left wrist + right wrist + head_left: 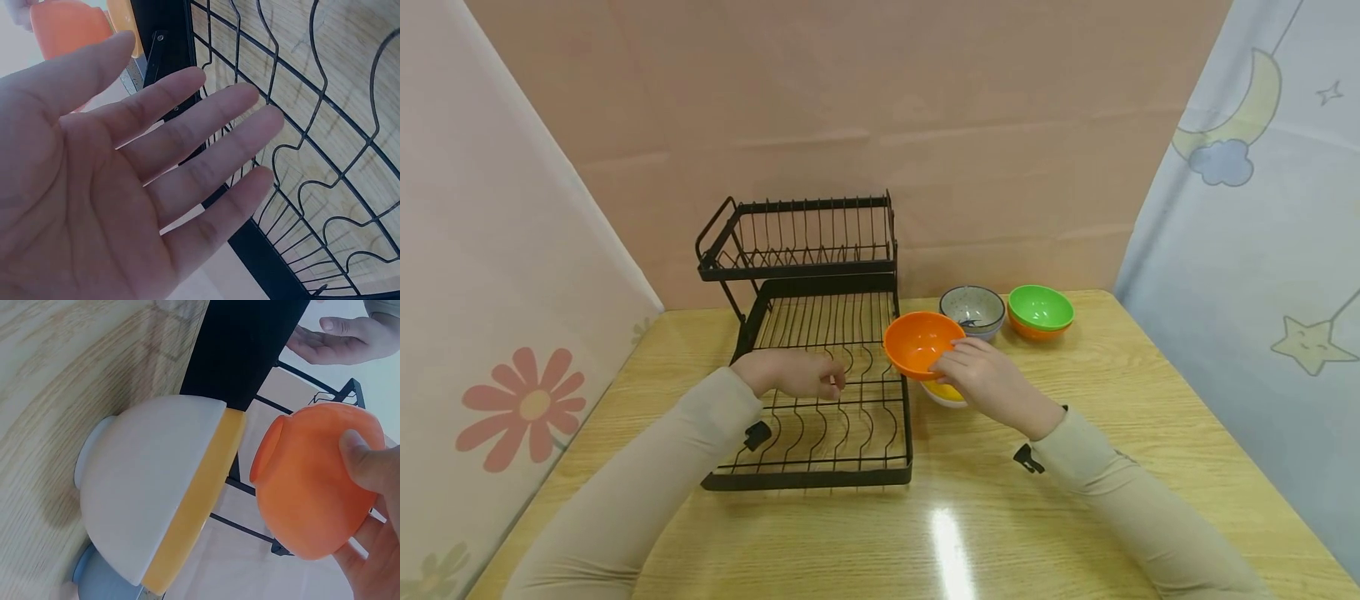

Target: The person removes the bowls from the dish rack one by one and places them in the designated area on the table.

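Observation:
My right hand [988,379] grips an orange bowl [917,343] by its near right rim, thumb on the outer wall in the right wrist view. Below it, a white bowl [150,481] with a yellow bowl [197,509] nested inside stands on the table, apart from the orange one. Over the lower tier of the black dish rack [805,479] hovers my left hand [793,373], holding nothing. Its fingers [206,165] are extended, the palm facing the wrist camera.
Behind the orange bowl stands a grey speckled bowl [972,307] in a bluish one. Farther right, a green bowl [1041,307] sits in another orange bowl [1037,332]. The rack's upper tier [797,271] rises at the back left, near the pink cloth backdrop [910,125].

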The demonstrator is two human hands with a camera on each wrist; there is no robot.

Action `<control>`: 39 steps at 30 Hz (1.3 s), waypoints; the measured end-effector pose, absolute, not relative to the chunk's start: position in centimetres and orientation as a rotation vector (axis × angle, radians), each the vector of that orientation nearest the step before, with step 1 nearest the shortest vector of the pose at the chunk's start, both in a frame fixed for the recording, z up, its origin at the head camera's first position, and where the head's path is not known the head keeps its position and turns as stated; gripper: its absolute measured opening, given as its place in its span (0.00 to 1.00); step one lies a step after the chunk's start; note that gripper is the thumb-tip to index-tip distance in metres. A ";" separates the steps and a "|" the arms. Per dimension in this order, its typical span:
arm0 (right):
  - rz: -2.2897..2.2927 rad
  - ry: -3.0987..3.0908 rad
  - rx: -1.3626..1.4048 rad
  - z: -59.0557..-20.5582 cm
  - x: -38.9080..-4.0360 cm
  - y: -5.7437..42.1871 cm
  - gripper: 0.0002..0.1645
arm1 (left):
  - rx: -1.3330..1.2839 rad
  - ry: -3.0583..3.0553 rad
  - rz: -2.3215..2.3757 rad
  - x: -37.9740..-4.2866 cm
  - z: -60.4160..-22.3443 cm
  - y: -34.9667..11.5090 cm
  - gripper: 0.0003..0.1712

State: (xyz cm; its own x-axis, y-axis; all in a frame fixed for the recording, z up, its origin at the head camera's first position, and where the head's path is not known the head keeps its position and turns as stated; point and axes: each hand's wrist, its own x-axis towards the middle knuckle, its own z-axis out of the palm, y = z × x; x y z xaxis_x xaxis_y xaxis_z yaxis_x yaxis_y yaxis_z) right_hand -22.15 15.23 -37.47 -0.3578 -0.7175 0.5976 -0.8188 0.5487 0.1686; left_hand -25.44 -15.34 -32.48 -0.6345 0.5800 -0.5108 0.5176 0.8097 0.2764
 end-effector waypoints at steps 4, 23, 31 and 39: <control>0.227 -2.154 1.233 -37.5 -22.2 15.6 0.12 | 0.787 2.393 0.140 -25.4 -32.7 -15.4 0.19; 0.165 -2.223 0.957 -34.6 -23.9 23.9 0.23 | 0.756 2.374 0.111 -25.2 -31.9 -15.0 0.21; 0.126 -2.395 0.936 -35.6 -23.6 25.0 0.15 | 0.735 2.368 0.101 -25.4 -32.2 -14.9 0.23; 0.098 -2.573 0.884 -36.0 -23.2 25.5 0.13 | 0.744 2.371 0.106 -25.2 -32.2 -14.9 0.22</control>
